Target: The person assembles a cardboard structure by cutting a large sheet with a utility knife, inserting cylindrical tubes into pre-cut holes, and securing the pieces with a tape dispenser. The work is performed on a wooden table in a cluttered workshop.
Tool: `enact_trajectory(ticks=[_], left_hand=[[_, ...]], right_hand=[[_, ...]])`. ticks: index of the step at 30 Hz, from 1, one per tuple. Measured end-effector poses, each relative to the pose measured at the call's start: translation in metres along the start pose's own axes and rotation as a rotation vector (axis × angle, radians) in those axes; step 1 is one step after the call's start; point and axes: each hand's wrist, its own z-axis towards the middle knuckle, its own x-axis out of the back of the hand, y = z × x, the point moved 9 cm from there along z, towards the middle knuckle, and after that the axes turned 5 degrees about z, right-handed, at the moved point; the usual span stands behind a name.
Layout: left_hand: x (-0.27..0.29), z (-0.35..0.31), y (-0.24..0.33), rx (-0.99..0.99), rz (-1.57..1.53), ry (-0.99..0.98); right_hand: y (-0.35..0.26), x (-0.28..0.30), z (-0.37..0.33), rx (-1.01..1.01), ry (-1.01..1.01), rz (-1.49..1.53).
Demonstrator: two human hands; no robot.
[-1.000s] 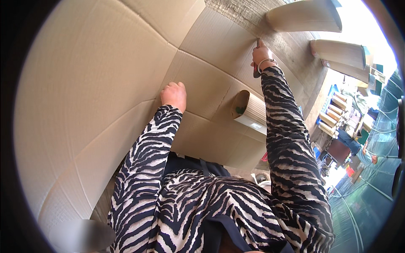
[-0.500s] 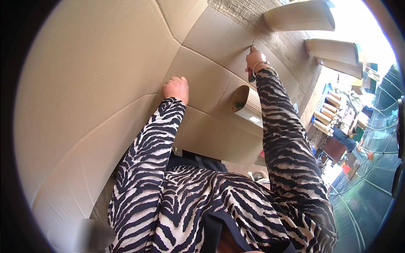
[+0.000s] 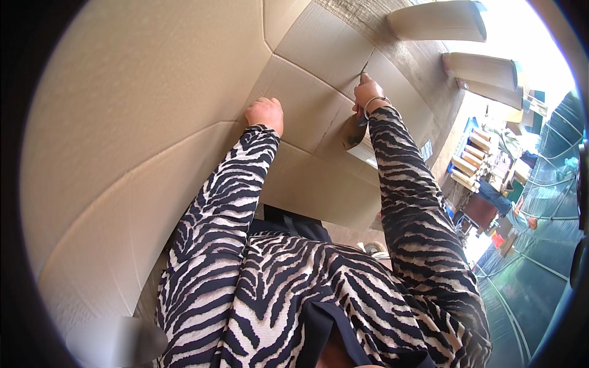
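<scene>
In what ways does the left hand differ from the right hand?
The right hand holds a slim tool; no tool shows in the left hand. A bracelet circles the right hand's wrist; the left hand's shows none. Both hands are curled, and both sleeves are zebra-striped.

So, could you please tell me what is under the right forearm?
Part of a cardboard tube shows, lying on flat cardboard; the right sleeve hides its far end and whatever else lies beneath.
</scene>
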Motion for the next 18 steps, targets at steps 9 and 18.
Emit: enact_trajectory(ticks=[9,18], left_hand=[[0.001,-0.004,0.002,-0.022,-0.023,0.04],[0.013,0.001,0.007,-0.044,-0.037,-0.039]], right_hand=[[0.014,-0.011,0.009,-0.009,-0.016,0.16],[0.023,-0.031,-0.027,-0.071,-0.128,0.085]])
